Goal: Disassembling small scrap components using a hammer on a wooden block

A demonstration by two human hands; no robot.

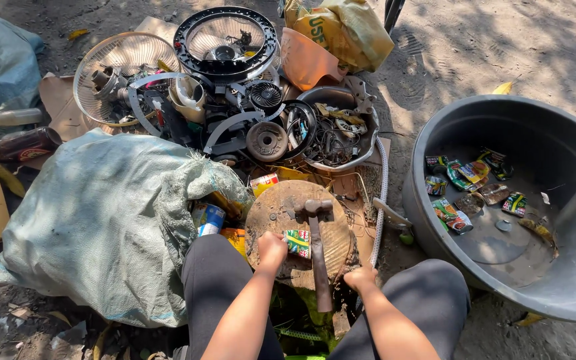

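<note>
I sit on the ground with a round wooden block (281, 207) between my knees. My left hand (272, 250) rests on the block's near side and pinches a small green and red can (297, 242) lying on it. A hammer (317, 233) lies across the block, head away from me, handle toward me. My right hand (360, 277) sits at the block's near right edge beside the hammer handle, fingers curled; whether it touches the handle I cannot tell.
A large grey tub (435, 140) on the right holds several flattened cans (465, 187). A stuffed woven sack (101, 220) lies on the left with cans (208, 219) at its mouth. Fan guards (225, 40) and scrap metal parts pile behind the block. A yellow bag (341, 30) lies beyond.
</note>
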